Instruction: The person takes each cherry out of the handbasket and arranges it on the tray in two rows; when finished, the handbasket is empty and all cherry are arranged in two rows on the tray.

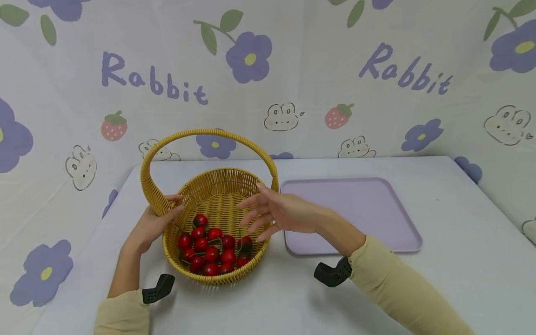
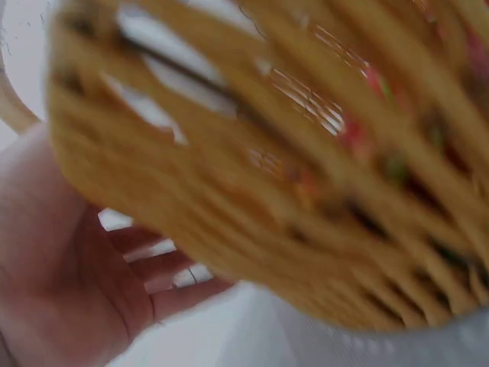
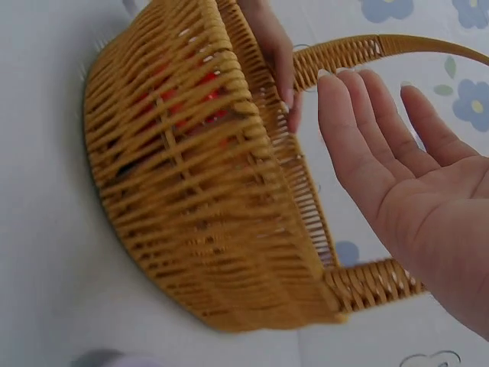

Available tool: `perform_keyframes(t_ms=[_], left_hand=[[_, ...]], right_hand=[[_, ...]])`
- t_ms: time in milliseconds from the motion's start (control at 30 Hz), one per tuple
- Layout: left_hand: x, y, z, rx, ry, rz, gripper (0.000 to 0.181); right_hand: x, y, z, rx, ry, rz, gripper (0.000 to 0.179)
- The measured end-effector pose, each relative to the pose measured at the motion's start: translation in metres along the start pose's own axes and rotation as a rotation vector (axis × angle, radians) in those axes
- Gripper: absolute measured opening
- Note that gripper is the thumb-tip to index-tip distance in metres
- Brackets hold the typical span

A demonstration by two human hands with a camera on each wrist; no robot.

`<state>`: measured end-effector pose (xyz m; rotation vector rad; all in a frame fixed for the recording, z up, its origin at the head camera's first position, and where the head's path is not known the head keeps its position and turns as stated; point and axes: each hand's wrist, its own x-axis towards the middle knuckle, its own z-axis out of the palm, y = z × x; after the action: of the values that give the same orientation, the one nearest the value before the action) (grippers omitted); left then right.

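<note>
A yellow woven basket (image 1: 226,173) with a tall arched handle (image 1: 209,132) stands on the table, tipped a little toward the front. Several red cherries (image 1: 211,254), some with green stems, lie gathered in its front part. At the left side, my left hand (image 1: 156,222) grips the rim near the handle's foot, thumb over the inner edge; in the left wrist view its fingers (image 2: 164,267) pass behind the weave. My right hand (image 1: 284,210) hovers over the basket's right rim, fingers spread and nothing held. The right wrist view shows that palm (image 3: 435,206) beside the rim.
A flat lilac tray (image 1: 347,216) lies on the white table (image 1: 456,260), just right of the basket. Behind the table hangs a white cloth (image 1: 310,60) printed with flowers, rabbits and strawberries. Each wrist carries a black camera mount (image 1: 332,272).
</note>
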<state>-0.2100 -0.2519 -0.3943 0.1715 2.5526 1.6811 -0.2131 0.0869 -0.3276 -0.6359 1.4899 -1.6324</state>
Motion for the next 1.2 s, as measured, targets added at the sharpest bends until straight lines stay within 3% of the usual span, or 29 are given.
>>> perform_keyframes(t_ms=[300, 633, 1200], left_hand=[[0.0, -0.008, 0.002, -0.023, 0.016, 0.065, 0.053], [0.002, -0.011, 0.002, -0.021, 0.017, 0.091, 0.051], [0.002, -0.011, 0.001, -0.015, 0.037, 0.074, 0.05]], right_hand=[[0.034, 0.006, 0.008, -0.057, 0.021, 0.042, 0.062], [0.064, 0.011, 0.009, -0.133, 0.157, 0.126, 0.058], [0.086, 0.029, 0.011, -0.417, 0.257, 0.251, 0.058]])
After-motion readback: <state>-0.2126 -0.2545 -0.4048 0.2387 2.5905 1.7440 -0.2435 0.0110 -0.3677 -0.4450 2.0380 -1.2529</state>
